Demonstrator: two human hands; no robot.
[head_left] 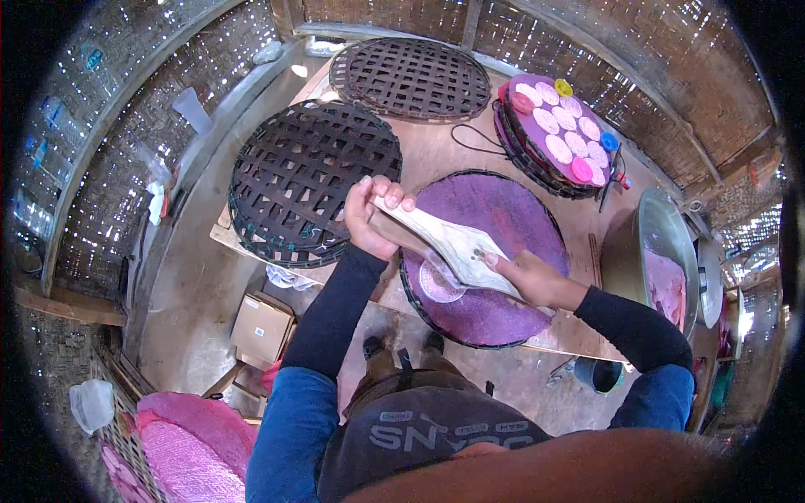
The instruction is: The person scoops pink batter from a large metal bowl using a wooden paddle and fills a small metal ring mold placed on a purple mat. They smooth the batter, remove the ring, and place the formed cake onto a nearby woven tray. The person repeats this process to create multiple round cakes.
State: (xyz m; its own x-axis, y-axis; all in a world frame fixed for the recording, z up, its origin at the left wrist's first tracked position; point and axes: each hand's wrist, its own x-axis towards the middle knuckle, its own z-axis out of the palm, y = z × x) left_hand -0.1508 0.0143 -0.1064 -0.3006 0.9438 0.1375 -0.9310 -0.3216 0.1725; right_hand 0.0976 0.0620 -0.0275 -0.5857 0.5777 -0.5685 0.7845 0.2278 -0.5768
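Note:
Both my hands grip a pale wooden hand press (449, 243), which slants over a round tray covered with purple cloth (486, 197). My left hand (375, 216) is closed round its upper left end, fingers curled over the top. At the lower right end my right hand (537, 281) is closed on the wood, the thumb lying along its upper face. Under the press, partly hidden by it, a round pale pink lacy disc (438, 283) lies on the purple cloth. The underside of the press is out of sight.
Two dark woven round trays (314, 180) (411, 80) lie on the wooden table. At back right, stacked trays (545, 151) bear several pink discs and coloured rings. A large metal pot (629, 251) with pink dough (665, 285) stands right. A cardboard box (262, 327) is below left.

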